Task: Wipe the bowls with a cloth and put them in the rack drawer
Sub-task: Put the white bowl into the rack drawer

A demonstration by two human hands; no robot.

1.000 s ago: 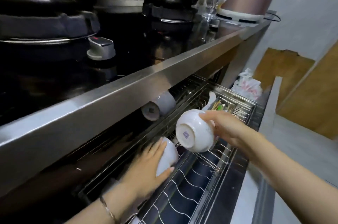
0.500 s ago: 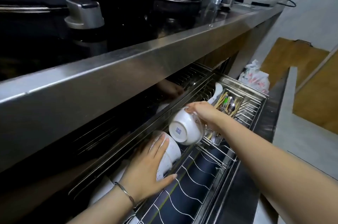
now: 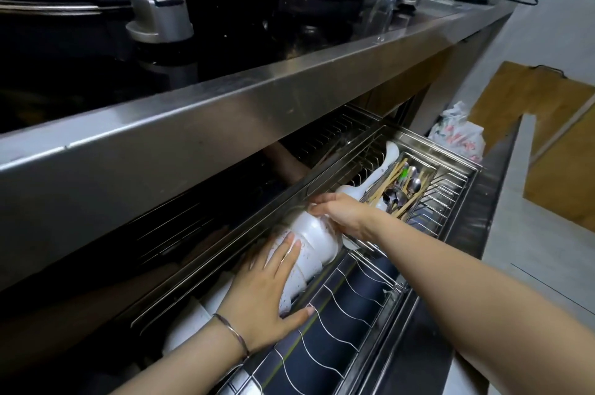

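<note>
A row of white bowls (image 3: pixel 314 249) lies on its side in the wire rack drawer (image 3: pixel 351 307), nested one into another just under the steel counter edge. My right hand (image 3: pixel 341 216) grips the bowl at the right end of the row, pressed against the others. My left hand (image 3: pixel 267 294) lies flat over the left bowls, fingers spread, a thin bracelet on the wrist. No cloth is in view.
The steel counter edge (image 3: pixel 225 124) overhangs the drawer's back half. A cutlery basket (image 3: pixel 402 188) with chopsticks and spoons sits at the drawer's right end, a white ladle (image 3: pixel 386 162) beside it. Pots stand on the dark counter above. A plastic bag (image 3: pixel 457 137) lies right.
My right hand brought its white bowl down and left from above the rack into the row, against the bowls under my left hand. The camera tilted lower.
</note>
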